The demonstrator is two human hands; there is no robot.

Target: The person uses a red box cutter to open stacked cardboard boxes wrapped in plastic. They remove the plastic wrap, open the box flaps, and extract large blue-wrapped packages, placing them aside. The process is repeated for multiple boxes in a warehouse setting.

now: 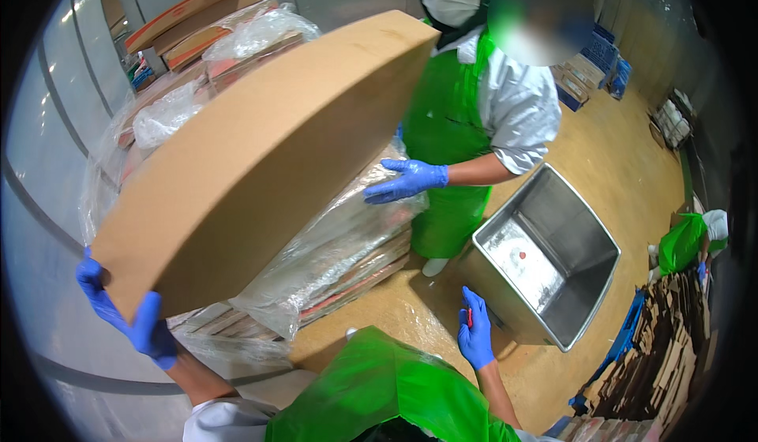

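My left hand (pixel 133 323), in a blue glove, grips the near end of a long brown cardboard box (pixel 266 152). The box lies slantwise across the view, over a stack wrapped in clear plastic film (pixel 349 229). Its far end reaches a co-worker in a green apron (pixel 450 128). One blue-gloved hand of the co-worker (pixel 408 181) is spread beside the box, above the film; whether the other hand holds the box is hidden. Low on the right, my right hand (pixel 475 332) is closed around a small red-handled tool (pixel 469 317), mostly covered by the fingers.
A deep metal bin (pixel 533 264) with a small red bit at its bottom stands right of my right hand. Flattened cardboard (pixel 657 347) is piled at lower right, near another person (pixel 687 243). Opened cartons (pixel 189 22) and a metal wall (pixel 53 146) are at left.
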